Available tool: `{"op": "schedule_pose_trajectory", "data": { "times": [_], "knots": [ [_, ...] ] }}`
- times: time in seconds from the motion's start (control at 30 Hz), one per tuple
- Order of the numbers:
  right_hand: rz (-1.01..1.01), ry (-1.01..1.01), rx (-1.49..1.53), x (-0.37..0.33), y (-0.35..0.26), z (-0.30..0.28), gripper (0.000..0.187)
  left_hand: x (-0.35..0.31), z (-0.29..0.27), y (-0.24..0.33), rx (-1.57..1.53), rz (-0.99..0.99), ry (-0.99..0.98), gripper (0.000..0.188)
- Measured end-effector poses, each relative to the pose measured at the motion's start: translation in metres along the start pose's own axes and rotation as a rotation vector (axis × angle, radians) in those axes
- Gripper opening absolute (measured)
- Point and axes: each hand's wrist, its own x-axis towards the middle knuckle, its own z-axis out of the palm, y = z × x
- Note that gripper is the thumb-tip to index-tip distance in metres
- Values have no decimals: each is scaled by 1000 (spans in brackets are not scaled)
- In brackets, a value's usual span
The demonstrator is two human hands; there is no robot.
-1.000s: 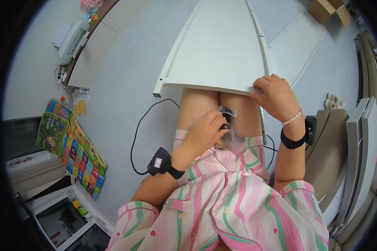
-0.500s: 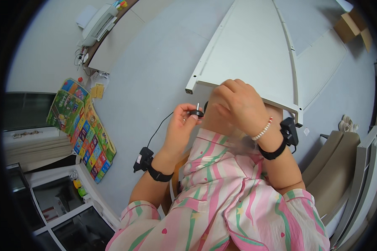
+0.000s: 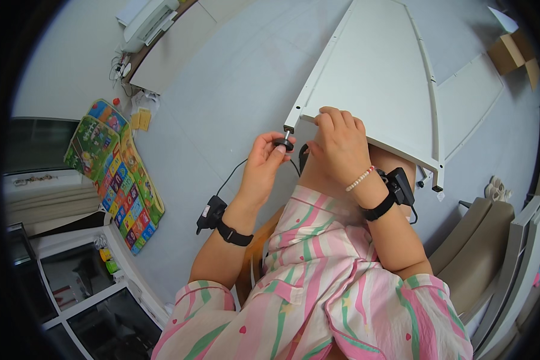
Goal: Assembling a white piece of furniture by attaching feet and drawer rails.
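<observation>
My left hand (image 3: pixel 265 161) pinches an adjustable foot (image 3: pixel 283 144), a black round disc with a metal bolt standing up from it. The bolt's tip meets the end of the near left leg of a white frame (image 3: pixel 366 78); how far it goes in, I cannot tell. My right hand (image 3: pixel 343 139) is curled over the frame's near crossbar, with fingers on top and the thumb on the near side. The frame's near end lies over my lap. At its near right corner, a small dark part (image 3: pixel 423 180) shows beside the leg.
Another white panel (image 3: pixel 471 96) lies on the floor to the right, near an open cardboard box (image 3: pixel 510 55). A brown padded seat (image 3: pixel 465 234) stands at the right, with shoes (image 3: pixel 497 189) beyond it. A colourful play mat (image 3: pixel 123 180) is at the left.
My left hand has lifted the foot forward, bringing its bolt to the leg's end. My right hand has come down onto the crossbar. The frame's near end has shifted slightly right in view.
</observation>
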Motion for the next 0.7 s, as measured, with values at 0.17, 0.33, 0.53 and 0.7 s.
{"op": "schedule_pose_trajectory", "data": {
  "times": [0.17, 0.33, 0.53, 0.7],
  "knots": [
    [1, 9, -18, 1, -3, 1, 47, 8, -7, -2, -11, -14, -37, 22],
    [3, 19, -14, 0, -2, 1, 47, 16, -7, -2, 1, 15, -38, 21],
    [19, 8, -9, -2, -1, 1, 48, 21, -16, -13, 26, 13, -58, 23],
    [6, 19, 0, -3, -1, 2, 47, 19, -17, -23, -1, 6, -54, 21]
  ]
}}
